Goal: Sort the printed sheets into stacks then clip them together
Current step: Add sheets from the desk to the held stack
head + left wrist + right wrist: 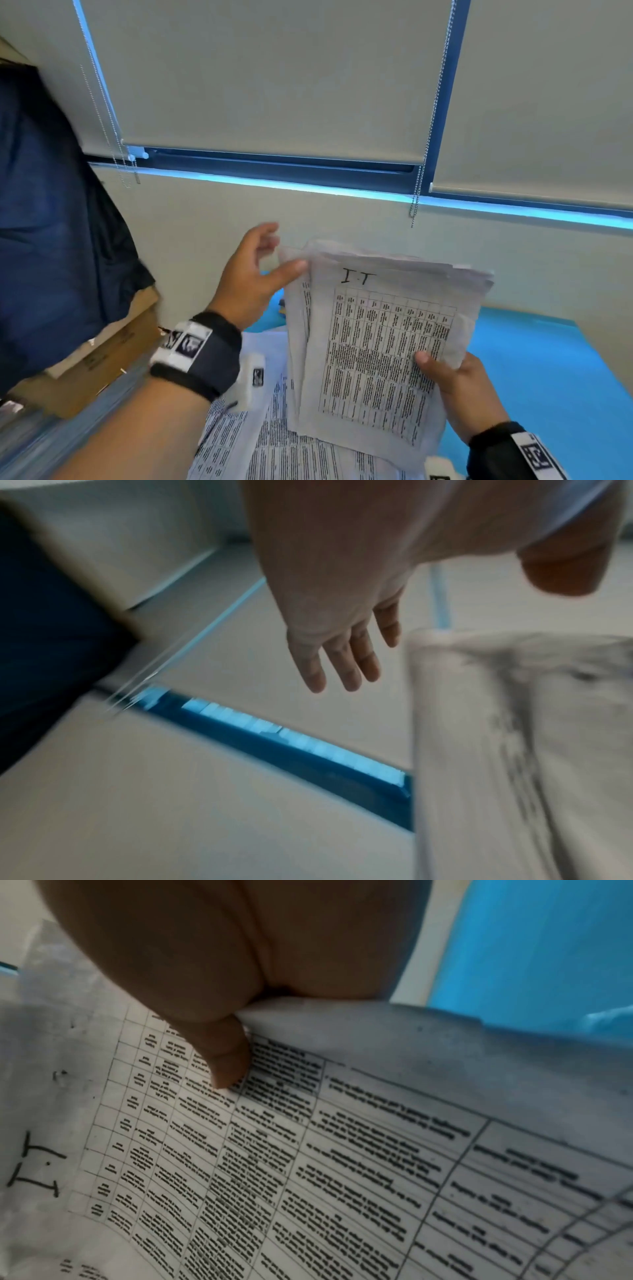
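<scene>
The right hand (460, 383) holds a stack (380, 346) of printed sheets up off the table (534, 370), tilted toward the head camera, with its lower end over the loose sheets (274, 445) that lie spread on the table below. Its grip is closed on the stack's right edge: the thumb (226, 1064) presses on the top sheet's printed grid while the fingers go behind the paper, out of sight. The top sheet carries a table of small text, too blurred to read, and a handwritten "I.T" (358, 277) above the grid. The sheets in the stack are not squared up; their upper and left edges fan out unevenly. The left hand (255, 274) is at the stack's upper left corner with a wide grip, the fingers straight and spread; the thumb tip meets the paper's left edge, and the fingers reach behind the top corner, though whether they touch it is hard to tell. In the left wrist view the fingers (337, 664) hang extended beside the blurred paper edge (479, 723), holding nothing. Both wrists wear dark bands with printed markers. The table has a bright blue cover. To the left sits a cardboard box (113, 346) with dark blue cloth (51, 205) over it. Behind are a pale wall and roller blinds (274, 75) with bead chains, pulled almost fully down over a blue-framed window.
</scene>
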